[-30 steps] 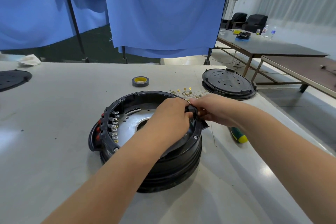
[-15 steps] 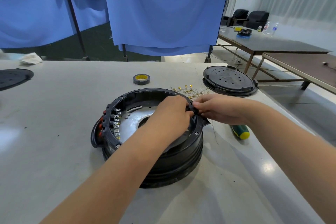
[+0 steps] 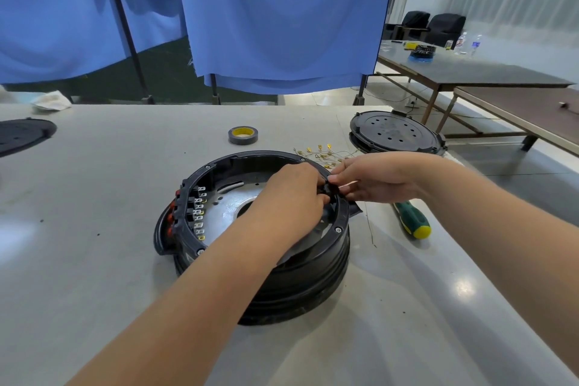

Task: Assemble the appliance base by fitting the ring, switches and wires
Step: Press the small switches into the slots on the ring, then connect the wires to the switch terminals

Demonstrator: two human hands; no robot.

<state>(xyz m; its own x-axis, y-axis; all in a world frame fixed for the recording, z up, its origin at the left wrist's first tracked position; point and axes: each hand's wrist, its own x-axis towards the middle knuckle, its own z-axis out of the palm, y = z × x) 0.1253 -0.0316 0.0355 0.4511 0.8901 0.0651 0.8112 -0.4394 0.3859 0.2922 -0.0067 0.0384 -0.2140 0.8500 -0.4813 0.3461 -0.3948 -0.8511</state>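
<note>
I see a grey table [image 3: 94, 260] with blue curtains [image 3: 282, 16] far behind my hands. A tape roll [image 3: 242, 135] sits past them, and a green screwdriver [image 3: 413, 219] lies under my right wrist. The round black appliance base [image 3: 266, 260] sits below both hands, with a row of switches [image 3: 198, 213] inside on the left. My left hand [image 3: 293, 194] and right hand [image 3: 372, 177] both pinch a small black part [image 3: 332, 189] at the ring [image 3: 340, 222]. Fingers hide most of it. Small gold wires [image 3: 322, 153] lie just behind.

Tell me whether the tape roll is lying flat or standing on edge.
Lying flat. The tape roll rests on the table with its yellow core opening facing up.
</note>
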